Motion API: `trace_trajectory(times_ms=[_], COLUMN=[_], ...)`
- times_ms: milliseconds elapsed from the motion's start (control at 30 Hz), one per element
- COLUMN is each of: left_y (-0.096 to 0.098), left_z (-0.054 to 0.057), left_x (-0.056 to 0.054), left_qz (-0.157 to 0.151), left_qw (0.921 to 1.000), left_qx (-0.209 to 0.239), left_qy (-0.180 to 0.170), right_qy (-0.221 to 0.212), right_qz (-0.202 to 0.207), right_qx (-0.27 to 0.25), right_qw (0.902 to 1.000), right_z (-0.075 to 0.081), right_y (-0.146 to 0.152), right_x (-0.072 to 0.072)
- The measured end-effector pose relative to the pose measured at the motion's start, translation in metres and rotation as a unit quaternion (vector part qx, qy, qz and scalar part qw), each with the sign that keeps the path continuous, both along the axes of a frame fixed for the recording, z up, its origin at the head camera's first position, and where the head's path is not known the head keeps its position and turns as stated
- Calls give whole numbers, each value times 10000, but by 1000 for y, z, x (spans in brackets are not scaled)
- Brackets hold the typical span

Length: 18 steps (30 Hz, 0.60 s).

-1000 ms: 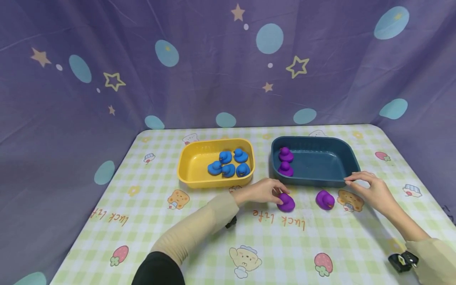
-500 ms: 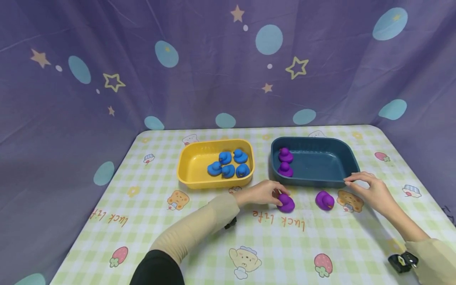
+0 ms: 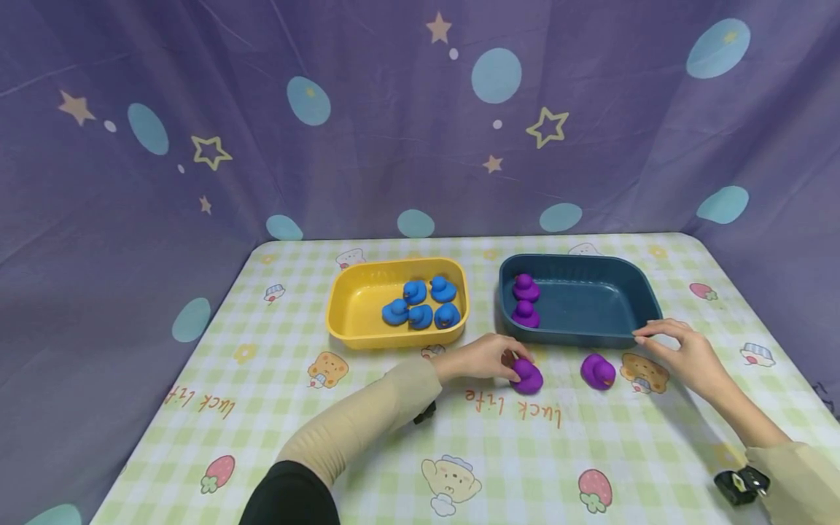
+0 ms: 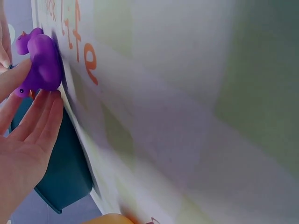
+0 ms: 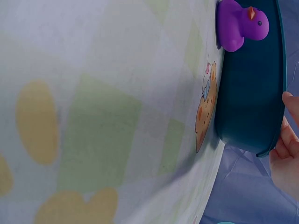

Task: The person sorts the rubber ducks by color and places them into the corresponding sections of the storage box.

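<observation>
My left hand pinches a purple rubber duck on the tablecloth, in front of the dark teal basin. In the left wrist view the thumb lies against one side of that duck and the fingertips against another. At the basin's near right corner, my right hand grips the rim between thumb and fingers, as the right wrist view of this hand also shows. A second purple duck sits on the cloth between the hands. Two more purple ducks stand inside the basin at its left end.
Left of the teal basin stands a yellow basin with several blue ducks toward its right side. A checked tablecloth with printed pictures covers the table. Behind it hangs a purple curtain with stars and ovals.
</observation>
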State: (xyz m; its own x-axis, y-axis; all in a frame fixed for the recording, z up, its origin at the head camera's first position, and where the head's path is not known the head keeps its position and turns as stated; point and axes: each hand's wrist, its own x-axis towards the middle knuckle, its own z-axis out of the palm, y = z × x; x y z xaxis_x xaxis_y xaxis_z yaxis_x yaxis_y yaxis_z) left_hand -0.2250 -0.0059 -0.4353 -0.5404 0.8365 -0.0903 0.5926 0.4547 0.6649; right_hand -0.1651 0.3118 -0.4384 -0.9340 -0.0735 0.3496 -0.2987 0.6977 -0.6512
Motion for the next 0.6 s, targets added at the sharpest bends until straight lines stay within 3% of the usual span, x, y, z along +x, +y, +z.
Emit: trace_trajectory(times_ms=[233,600], left_y=[1,1], left_z=[6,32], left_x=[1,-4], left_qz=[15,-19], left_qw=[9994,9999], left_qx=[123,133], left_qy=[-336,-15], right_qy=[-27,-66], right_qz=[4,7], right_qx=[-3,-53], right_qw=[10000,10000], right_z=[0,0], right_y=[0,0], right_x=[1,1])
